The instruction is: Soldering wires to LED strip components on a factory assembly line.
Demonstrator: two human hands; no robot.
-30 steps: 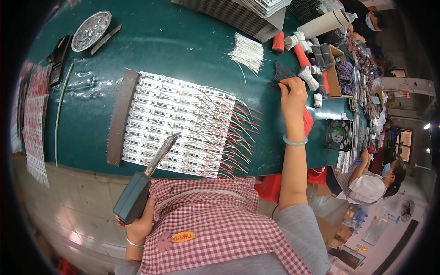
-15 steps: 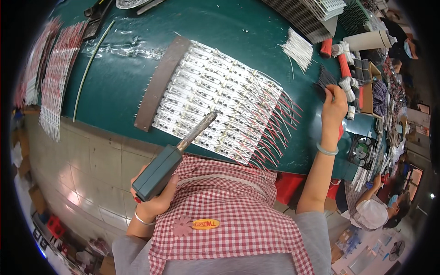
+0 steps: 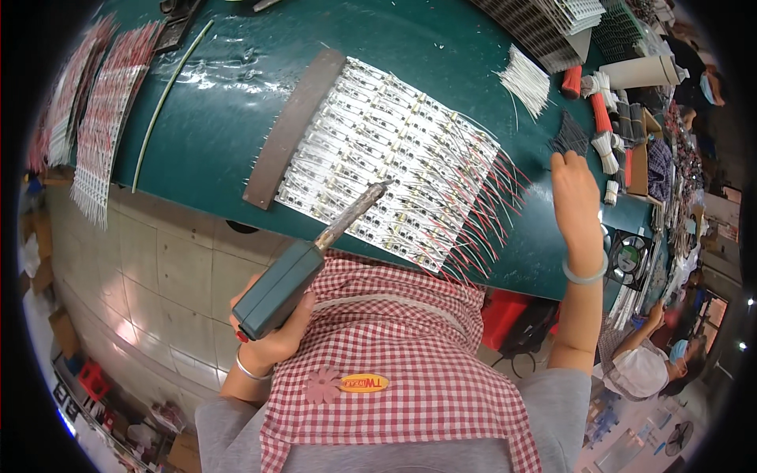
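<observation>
My left hand (image 3: 276, 335) is wrapped round the dark green handle of a soldering gun (image 3: 280, 288). Its long, scorched barrel reaches up and right, with the tip over the middle of a white panel of small circuit boards (image 3: 355, 118). Red, black and white wires (image 3: 493, 213) fan out from the panel's right part. A brown bar (image 3: 296, 130) with a row of pins lies along the panel's left edge. My right hand (image 3: 576, 193) is closed, fingers curled, just below a pile of short black wires (image 3: 569, 134); whatever the fingertips pinch is hidden.
White cut wires (image 3: 524, 81) lie behind the black pile. Wire bundles (image 3: 603, 118), a small fan (image 3: 628, 256) and a carton (image 3: 653, 158) stand at right. Finished-looking wired strips (image 3: 114, 110) hang over the left table edge, near a pale green rod (image 3: 169, 102). Another person (image 3: 643, 370) sits at right.
My right hand has drawn slightly down and right from the black wires, its fingers now curled lower. The soldering gun stays over the panel; the whole view has shifted a little.
</observation>
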